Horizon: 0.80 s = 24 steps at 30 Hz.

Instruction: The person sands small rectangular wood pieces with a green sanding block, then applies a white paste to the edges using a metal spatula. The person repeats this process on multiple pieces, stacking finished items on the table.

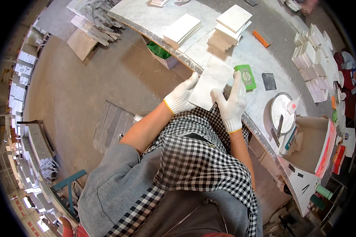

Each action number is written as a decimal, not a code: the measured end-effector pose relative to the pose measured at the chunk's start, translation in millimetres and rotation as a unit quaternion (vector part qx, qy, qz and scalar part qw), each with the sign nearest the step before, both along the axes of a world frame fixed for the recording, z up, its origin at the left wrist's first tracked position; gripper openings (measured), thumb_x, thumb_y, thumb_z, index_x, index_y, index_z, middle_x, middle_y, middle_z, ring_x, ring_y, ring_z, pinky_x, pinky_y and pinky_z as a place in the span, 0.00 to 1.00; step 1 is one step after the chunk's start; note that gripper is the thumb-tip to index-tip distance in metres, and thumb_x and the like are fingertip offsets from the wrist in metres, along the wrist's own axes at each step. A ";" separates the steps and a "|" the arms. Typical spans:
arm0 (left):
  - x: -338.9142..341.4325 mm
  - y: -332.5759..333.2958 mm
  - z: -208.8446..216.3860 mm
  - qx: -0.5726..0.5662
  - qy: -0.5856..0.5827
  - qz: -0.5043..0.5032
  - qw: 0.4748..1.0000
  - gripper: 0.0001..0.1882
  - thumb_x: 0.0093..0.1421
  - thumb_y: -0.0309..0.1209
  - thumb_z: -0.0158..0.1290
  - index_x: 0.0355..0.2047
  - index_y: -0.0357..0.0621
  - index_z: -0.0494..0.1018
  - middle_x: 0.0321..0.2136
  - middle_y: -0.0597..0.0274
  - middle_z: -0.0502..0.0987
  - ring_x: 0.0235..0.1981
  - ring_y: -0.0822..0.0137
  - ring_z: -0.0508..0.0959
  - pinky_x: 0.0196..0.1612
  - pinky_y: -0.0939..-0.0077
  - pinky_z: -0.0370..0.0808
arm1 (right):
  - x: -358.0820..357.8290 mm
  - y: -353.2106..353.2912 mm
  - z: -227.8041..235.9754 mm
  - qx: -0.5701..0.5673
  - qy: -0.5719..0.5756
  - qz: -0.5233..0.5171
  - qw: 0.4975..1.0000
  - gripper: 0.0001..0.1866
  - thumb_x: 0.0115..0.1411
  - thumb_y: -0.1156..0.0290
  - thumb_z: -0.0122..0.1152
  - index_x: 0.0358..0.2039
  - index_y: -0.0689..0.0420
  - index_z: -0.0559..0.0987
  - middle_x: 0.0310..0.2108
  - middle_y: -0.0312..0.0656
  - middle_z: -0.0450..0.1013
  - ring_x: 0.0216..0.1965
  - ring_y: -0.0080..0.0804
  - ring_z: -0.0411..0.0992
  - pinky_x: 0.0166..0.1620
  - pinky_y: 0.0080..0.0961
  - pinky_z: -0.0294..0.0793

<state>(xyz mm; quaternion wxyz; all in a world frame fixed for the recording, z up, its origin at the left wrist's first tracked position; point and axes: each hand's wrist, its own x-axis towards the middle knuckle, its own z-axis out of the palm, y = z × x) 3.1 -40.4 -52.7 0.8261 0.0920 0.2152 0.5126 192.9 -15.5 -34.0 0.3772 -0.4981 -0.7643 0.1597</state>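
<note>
Between my two gloved hands is a white rectangular stone tile (212, 82), tilted over the near edge of the worktable. My left hand (182, 95), in a white knit glove, grips the tile's left edge. On its right edge, my right hand (232, 102) holds it with the thumb at the lower corner and the fingers along the side. Just right of those fingers lies a green block (245, 77). A small dark grey pad (269, 81) rests farther right. Beyond the tile stand two stacks of similar tiles, a left stack (182, 29) and a right stack (232, 21).
An orange strip (261, 39) lies on the marble-topped table (209, 10). To the right are a round tub of white paste (283, 110) with a dark-handled tool and an open cardboard box (310, 138). More tile stacks (310, 59) stand at far right. A bin with green lining (162, 54) sits below the edge.
</note>
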 end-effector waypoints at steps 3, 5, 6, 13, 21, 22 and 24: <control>-1.9 -2.7 -0.5 -0.022 -0.017 0.009 1.000 0.33 0.73 0.53 0.41 0.70 0.44 0.58 0.66 0.54 0.67 0.64 0.56 0.70 0.66 0.55 0.69 | -0.1 -0.5 -5.6 0.014 0.017 -0.001 1.000 0.52 0.52 0.53 0.73 0.69 0.69 0.59 0.62 0.59 0.67 0.61 0.56 0.65 0.63 0.45 0.65; -4.2 -4.7 -1.3 -0.026 -0.024 0.011 0.999 0.31 0.74 0.50 0.43 0.68 0.44 0.60 0.64 0.55 0.69 0.63 0.57 0.71 0.66 0.56 0.70 | 0.3 -1.2 -6.7 0.010 0.018 0.001 1.000 0.52 0.52 0.53 0.73 0.69 0.69 0.59 0.62 0.58 0.67 0.61 0.56 0.65 0.63 0.44 0.66; -5.1 -5.4 -2.7 -0.020 -0.020 0.011 1.000 0.31 0.74 0.50 0.43 0.68 0.44 0.60 0.64 0.55 0.69 0.63 0.57 0.70 0.66 0.56 0.69 | 0.0 -2.0 -6.1 -0.001 0.023 0.000 1.000 0.52 0.52 0.53 0.73 0.69 0.69 0.59 0.62 0.58 0.67 0.61 0.56 0.65 0.62 0.44 0.66; -3.7 -5.2 -2.1 -0.063 0.023 0.001 0.998 0.37 0.71 0.54 0.45 0.70 0.42 0.57 0.67 0.50 0.65 0.66 0.52 0.68 0.68 0.49 0.65 | -2.0 -2.1 -6.7 -0.012 0.047 -0.010 0.999 0.50 0.54 0.54 0.73 0.69 0.69 0.60 0.61 0.60 0.68 0.60 0.55 0.67 0.62 0.43 0.67; 2.6 -3.6 -4.8 0.002 -0.003 -0.033 0.999 0.43 0.70 0.62 0.39 0.72 0.40 0.54 0.67 0.47 0.64 0.66 0.48 0.68 0.67 0.44 0.66 | 0.7 0.7 -12.5 -0.148 0.185 -0.001 0.972 0.46 0.60 0.56 0.68 0.69 0.71 0.59 0.63 0.63 0.66 0.63 0.54 0.67 0.65 0.39 0.65; 3.3 -3.5 -2.6 0.010 -0.004 -0.039 0.999 0.44 0.69 0.62 0.39 0.72 0.40 0.53 0.67 0.46 0.64 0.66 0.48 0.68 0.67 0.44 0.66 | 1.6 1.6 -14.7 -0.158 0.188 -0.001 0.969 0.45 0.61 0.56 0.67 0.69 0.71 0.59 0.64 0.63 0.65 0.64 0.53 0.66 0.65 0.38 0.64; 6.4 -4.8 5.6 0.007 0.020 -0.031 0.999 0.46 0.69 0.64 0.38 0.72 0.38 0.52 0.67 0.45 0.64 0.65 0.48 0.69 0.67 0.46 0.67 | 2.3 3.3 -21.3 -0.175 0.210 0.001 0.962 0.44 0.62 0.56 0.66 0.69 0.72 0.59 0.65 0.63 0.64 0.66 0.51 0.65 0.66 0.36 0.64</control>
